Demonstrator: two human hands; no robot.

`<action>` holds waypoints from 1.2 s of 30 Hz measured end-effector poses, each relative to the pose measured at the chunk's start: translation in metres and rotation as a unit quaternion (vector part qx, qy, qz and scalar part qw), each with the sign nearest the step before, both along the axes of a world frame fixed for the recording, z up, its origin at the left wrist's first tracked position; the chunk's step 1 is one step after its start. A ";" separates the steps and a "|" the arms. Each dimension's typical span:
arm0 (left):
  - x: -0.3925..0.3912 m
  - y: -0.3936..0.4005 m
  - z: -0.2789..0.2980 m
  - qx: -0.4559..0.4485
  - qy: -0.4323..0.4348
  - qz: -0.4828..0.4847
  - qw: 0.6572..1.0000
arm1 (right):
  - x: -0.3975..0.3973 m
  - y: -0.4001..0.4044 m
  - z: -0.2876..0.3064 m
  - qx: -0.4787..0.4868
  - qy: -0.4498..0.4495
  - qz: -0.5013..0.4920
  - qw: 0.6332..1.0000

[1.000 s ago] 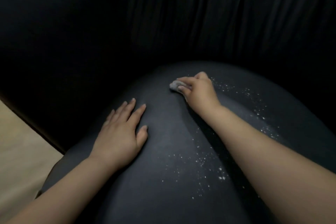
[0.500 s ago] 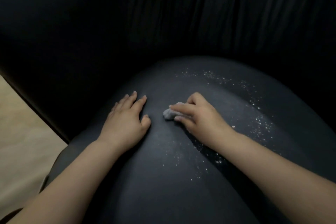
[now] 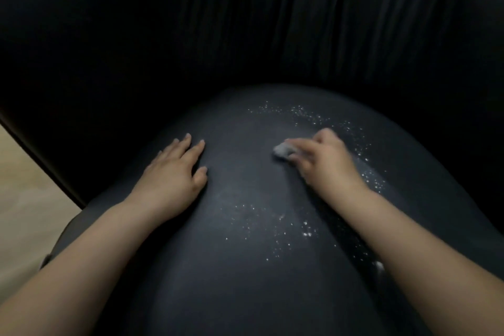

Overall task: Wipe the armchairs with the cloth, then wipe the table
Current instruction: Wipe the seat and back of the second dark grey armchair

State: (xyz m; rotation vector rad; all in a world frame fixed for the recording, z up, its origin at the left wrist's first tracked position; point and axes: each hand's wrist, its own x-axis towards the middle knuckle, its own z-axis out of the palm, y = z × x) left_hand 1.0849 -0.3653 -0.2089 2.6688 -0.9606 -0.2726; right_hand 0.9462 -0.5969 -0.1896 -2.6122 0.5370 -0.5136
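Head view: we see right hand (image 3: 326, 161) gripping cloth (image 3: 282, 150), swung back toward two o'clock; left hand (image 3: 174, 174) stays flat, fingers straight. Crumbs (image 3: 272, 226) remain on armchair seat (image 3: 245, 281).

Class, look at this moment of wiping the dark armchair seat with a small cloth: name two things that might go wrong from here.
1. The cloth is a small wad in the right hand; strokes may only push the white specks around, perhaps off the seat, rather than lift them.
2. Specks lie behind and beside the right hand, so patches near the forearm could be missed.
3. The left hand rests flat on the seat, covering an area that may stay unwiped.
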 end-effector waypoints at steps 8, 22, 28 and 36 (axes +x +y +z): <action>-0.006 0.009 0.003 -0.035 0.025 -0.015 0.999 | -0.005 0.087 -0.009 0.031 -0.034 0.150 0.988; 0.000 0.015 0.005 -0.050 0.067 -0.026 0.996 | -0.007 0.060 -0.006 0.062 -0.042 0.031 0.997; -0.004 0.011 0.005 -0.050 0.057 -0.016 0.997 | -0.038 0.137 -0.002 0.032 -0.009 0.247 0.968; -0.033 0.015 0.009 -0.040 0.035 -0.036 0.998 | -0.047 0.103 -0.006 0.033 -0.032 0.146 0.988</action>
